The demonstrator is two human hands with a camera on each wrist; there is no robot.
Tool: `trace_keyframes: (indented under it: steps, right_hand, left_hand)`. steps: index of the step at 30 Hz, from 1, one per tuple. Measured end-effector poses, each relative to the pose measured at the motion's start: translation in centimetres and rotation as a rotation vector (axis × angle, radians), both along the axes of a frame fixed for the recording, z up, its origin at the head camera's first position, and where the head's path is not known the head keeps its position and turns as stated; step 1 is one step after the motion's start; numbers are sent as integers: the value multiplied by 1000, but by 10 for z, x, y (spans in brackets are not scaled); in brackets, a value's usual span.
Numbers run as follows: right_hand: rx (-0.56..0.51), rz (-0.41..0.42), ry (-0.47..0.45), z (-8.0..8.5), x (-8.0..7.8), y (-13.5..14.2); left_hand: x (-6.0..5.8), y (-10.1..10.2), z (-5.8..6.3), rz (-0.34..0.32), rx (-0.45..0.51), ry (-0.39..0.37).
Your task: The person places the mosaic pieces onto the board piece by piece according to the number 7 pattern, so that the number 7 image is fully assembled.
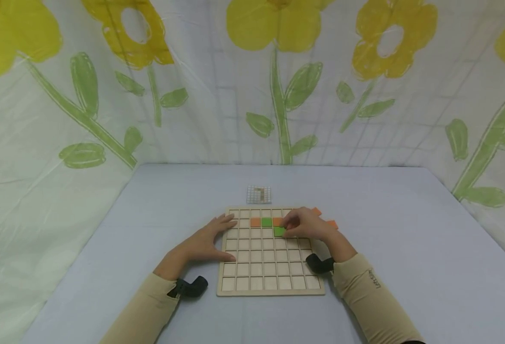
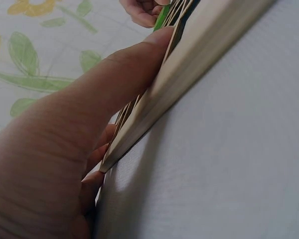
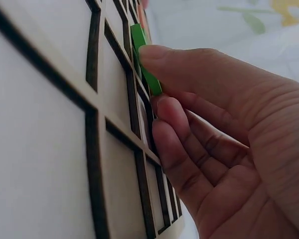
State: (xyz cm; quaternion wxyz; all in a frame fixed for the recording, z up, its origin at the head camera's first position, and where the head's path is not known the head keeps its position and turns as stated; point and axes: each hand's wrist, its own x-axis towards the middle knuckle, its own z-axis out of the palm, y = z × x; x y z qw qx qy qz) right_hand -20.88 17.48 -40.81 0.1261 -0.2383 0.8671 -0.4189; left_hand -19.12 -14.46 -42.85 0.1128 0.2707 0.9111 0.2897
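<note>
A wooden grid board (image 1: 257, 257) lies on the table. My right hand (image 1: 306, 224) pinches a green square tile (image 3: 145, 59) over a cell in the upper right part of the board. In the right wrist view the thumb presses on this tile, which stands tilted at the cell's edge, while the other fingers curl beneath. Spread along the board's left side, my left hand (image 1: 203, 242) rests with its thumb on the frame and its fingers near the far corner. An orange tile (image 1: 256, 222), a green tile (image 1: 267, 222) and another orange tile (image 1: 277, 221) form a row in the grid.
Beyond the board lies a small card (image 1: 258, 194) with a printed grid pattern. Two orange tiles (image 1: 332, 224) sit off the board's right side, partly behind the right hand. A flower-printed curtain (image 1: 209, 95) hangs behind the pale table (image 1: 171, 191).
</note>
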Motion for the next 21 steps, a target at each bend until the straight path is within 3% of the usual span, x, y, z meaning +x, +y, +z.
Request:
trace_keyframes:
  steps: [13,21]
  right_hand:
    - [8,11,17,2,1,-3]
    - [97,4,4,9,0,3]
  left_hand:
    - [-1,-2,1,-12,6,7]
    - [0,-2,-1,-12,19,-6]
